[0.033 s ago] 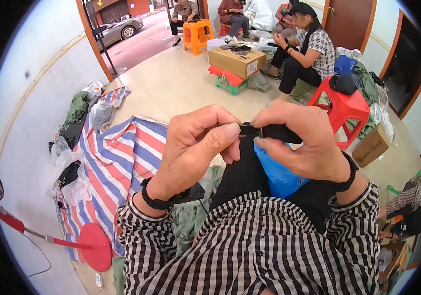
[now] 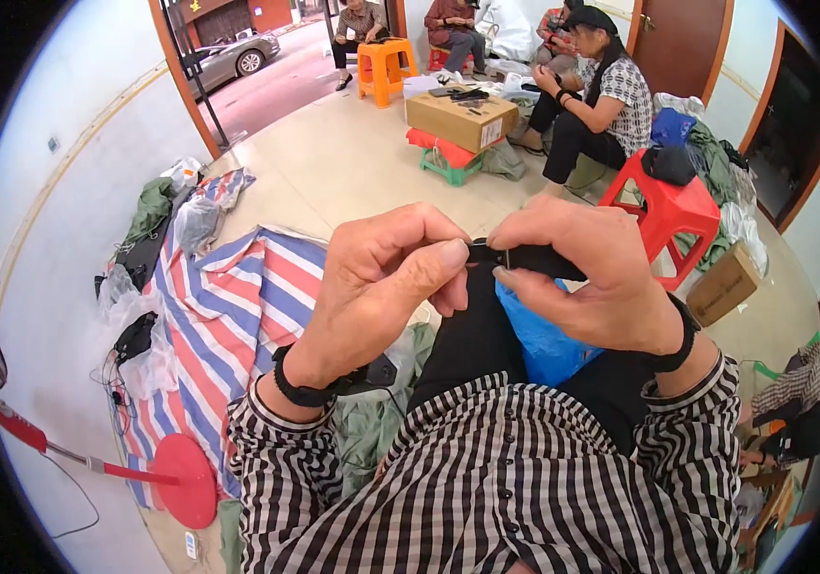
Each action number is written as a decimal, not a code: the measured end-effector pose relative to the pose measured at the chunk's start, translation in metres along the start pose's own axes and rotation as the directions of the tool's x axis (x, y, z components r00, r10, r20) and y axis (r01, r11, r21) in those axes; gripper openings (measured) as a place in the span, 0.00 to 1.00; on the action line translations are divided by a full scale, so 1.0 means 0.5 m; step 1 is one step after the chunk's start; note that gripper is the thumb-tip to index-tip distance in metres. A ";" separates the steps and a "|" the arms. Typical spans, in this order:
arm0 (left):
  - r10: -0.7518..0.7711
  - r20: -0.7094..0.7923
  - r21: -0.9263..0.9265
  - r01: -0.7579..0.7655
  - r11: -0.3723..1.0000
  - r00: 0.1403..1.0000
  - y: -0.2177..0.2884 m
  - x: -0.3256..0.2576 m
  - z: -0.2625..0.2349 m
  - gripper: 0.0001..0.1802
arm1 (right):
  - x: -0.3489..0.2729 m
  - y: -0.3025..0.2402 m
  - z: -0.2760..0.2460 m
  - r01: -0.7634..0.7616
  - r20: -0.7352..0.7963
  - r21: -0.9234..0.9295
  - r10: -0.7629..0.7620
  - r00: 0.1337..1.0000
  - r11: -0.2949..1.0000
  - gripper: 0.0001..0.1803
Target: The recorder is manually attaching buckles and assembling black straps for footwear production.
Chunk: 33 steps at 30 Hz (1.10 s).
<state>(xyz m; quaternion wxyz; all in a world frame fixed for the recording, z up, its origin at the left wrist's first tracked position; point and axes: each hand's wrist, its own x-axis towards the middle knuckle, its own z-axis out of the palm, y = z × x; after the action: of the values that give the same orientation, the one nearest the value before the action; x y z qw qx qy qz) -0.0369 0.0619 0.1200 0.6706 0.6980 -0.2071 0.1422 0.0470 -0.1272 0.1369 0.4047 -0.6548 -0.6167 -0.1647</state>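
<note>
Grip engaged: left hand point(image 2: 367, 287) and right hand point(image 2: 606, 273) pinch a black strap point(image 2: 546, 259) at centre frame, thumb against forefinger. Blue plastic bag point(image 2: 539, 335) lies below the right hand; contents hidden. Cardboard box point(image 2: 460, 122), upper centre, carries black pieces point(image 2: 468, 95) on its top face. At left, a black bundle point(image 2: 135, 338) lies in or on a clear plastic bag point(image 2: 154, 371); cannot tell which.

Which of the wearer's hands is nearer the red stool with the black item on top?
Right: the right hand is close by, at the lower left of the red stool in the picture; the left hand is farther left.
</note>
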 end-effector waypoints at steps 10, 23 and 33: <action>-0.205 0.167 0.167 0.177 0.970 0.964 0.022 0.025 -0.020 0.09 | 0.021 -0.013 0.007 0.102 0.105 -0.237 -0.079 0.991 0.966 0.17; -0.312 0.288 -0.200 0.375 0.905 0.906 -0.009 0.002 -0.013 0.11 | -0.017 -0.011 0.009 -0.099 0.090 0.127 0.088 0.992 0.987 0.14; -0.232 0.233 -0.207 0.282 0.937 0.944 -0.044 -0.014 0.006 0.09 | -0.035 -0.012 0.033 -0.054 -0.020 -0.044 0.053 0.998 0.998 0.15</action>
<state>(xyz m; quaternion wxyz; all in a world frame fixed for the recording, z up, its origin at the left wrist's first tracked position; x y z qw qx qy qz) -0.0327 0.0600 0.0974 0.7370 0.6449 -0.1972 -0.0456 0.0335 -0.1273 0.1160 0.3999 -0.6784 -0.5914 -0.1736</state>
